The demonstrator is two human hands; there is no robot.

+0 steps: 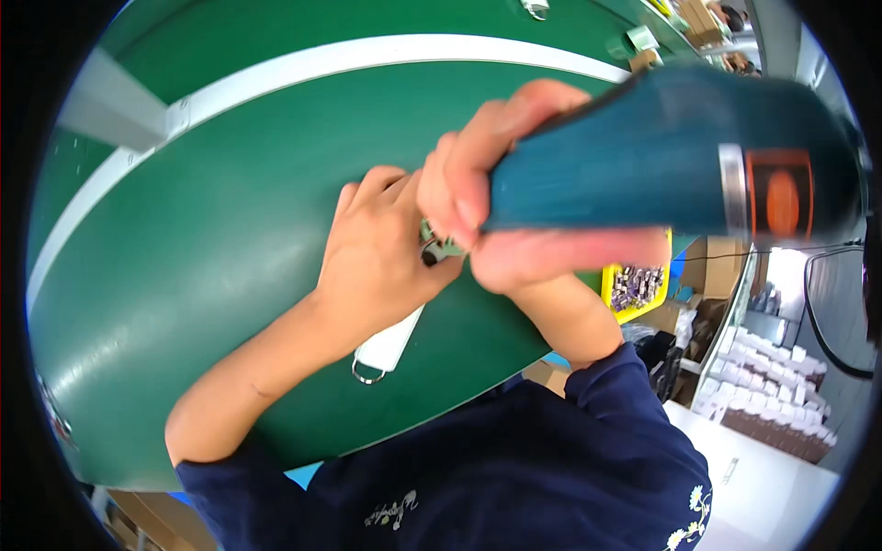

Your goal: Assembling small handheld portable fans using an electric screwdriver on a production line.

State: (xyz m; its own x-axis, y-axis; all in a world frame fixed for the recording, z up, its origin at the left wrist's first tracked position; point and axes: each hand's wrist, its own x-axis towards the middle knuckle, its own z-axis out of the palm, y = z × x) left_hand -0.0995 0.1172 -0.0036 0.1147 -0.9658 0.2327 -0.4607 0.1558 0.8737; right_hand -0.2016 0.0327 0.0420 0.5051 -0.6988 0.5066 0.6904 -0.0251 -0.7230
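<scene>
My right hand [551, 184] is wrapped round a dark teal handheld power tool [625, 165] with an orange-marked label. The tool is raised close to the camera and slightly blurred; its working end is hidden behind my hands. My left hand [377, 248] rests over the green tabletop with its fingers curled, holding a small part with a green circuit board [447, 244], mostly covered by the fingers. From under my left wrist sticks out a white flat strip [390, 344] with a metal ring at its near end. How it joins the board is hidden.
Right of my right forearm, a yellow bin [608, 292] holds many small metallic parts. White-and-brown stacked pieces [772, 395] stand farther right, below table height. A white rail [386, 48] crosses the far side of the green table [211, 248]. Another small white piece [535, 7] lies beyond it.
</scene>
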